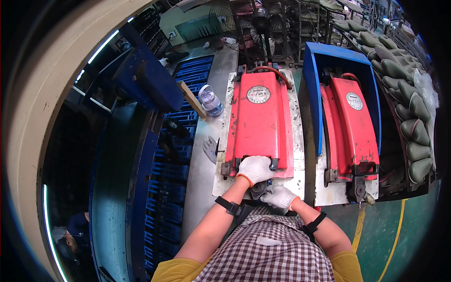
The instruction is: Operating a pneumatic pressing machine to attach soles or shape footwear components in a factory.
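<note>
In front of me a red machine lid (257,122) with a round plate lies over a pale metal base (298,141). My left hand (255,169), in a white knit glove, is closed around the black handle (274,164) at the lid's near edge. Just below it, by the base's front edge, sits a black metal latch (258,190) with a round boss. My right hand (280,196), gloved too, is closed with its fingertips at the right side of this latch. What lies between those fingers is hidden.
A second red machine (351,127) stands to the right under a blue hood (340,49). Green-grey shoe lasts (413,120) fill a rack beyond it. On the left are a clear bottle (210,101), a grey glove (210,149) and a blue slatted conveyor (170,183). Another person (70,237) is at lower left.
</note>
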Demonstrator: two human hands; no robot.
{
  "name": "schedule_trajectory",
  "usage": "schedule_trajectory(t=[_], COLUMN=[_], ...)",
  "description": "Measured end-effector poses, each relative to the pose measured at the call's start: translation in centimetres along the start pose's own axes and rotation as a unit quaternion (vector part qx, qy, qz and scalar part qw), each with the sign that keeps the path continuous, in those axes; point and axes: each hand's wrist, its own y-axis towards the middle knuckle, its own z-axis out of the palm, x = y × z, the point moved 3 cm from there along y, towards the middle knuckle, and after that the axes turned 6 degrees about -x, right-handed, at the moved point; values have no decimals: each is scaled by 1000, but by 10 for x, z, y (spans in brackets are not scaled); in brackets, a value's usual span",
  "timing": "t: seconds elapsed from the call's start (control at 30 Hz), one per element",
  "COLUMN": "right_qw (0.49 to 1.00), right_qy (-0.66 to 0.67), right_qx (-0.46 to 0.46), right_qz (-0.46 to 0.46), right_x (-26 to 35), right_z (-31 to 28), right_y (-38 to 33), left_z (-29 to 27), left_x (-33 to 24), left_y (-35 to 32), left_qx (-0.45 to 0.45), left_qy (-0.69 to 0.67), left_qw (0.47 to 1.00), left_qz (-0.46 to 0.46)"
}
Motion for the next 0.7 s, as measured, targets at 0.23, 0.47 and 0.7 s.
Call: schedule_trajectory(t=[0.23, 0.47, 0.7], right_qw=[1000, 1000, 990], right_qy=[-3, 2, 56], right_qx=[1, -6, 52], right_qz=[-2, -5, 121], right_x=[0, -3, -14], right_z=[0, 2, 2], right_y=[0, 2, -4], left_z=[0, -3, -3], left_x=[-1, -1, -1], left_y=[0, 0, 0], left_qx=[-1, 8, 7], left_qy=[-3, -3, -4], left_qw=[1000, 1000, 1000], left_qz=[-1, -3, -10])
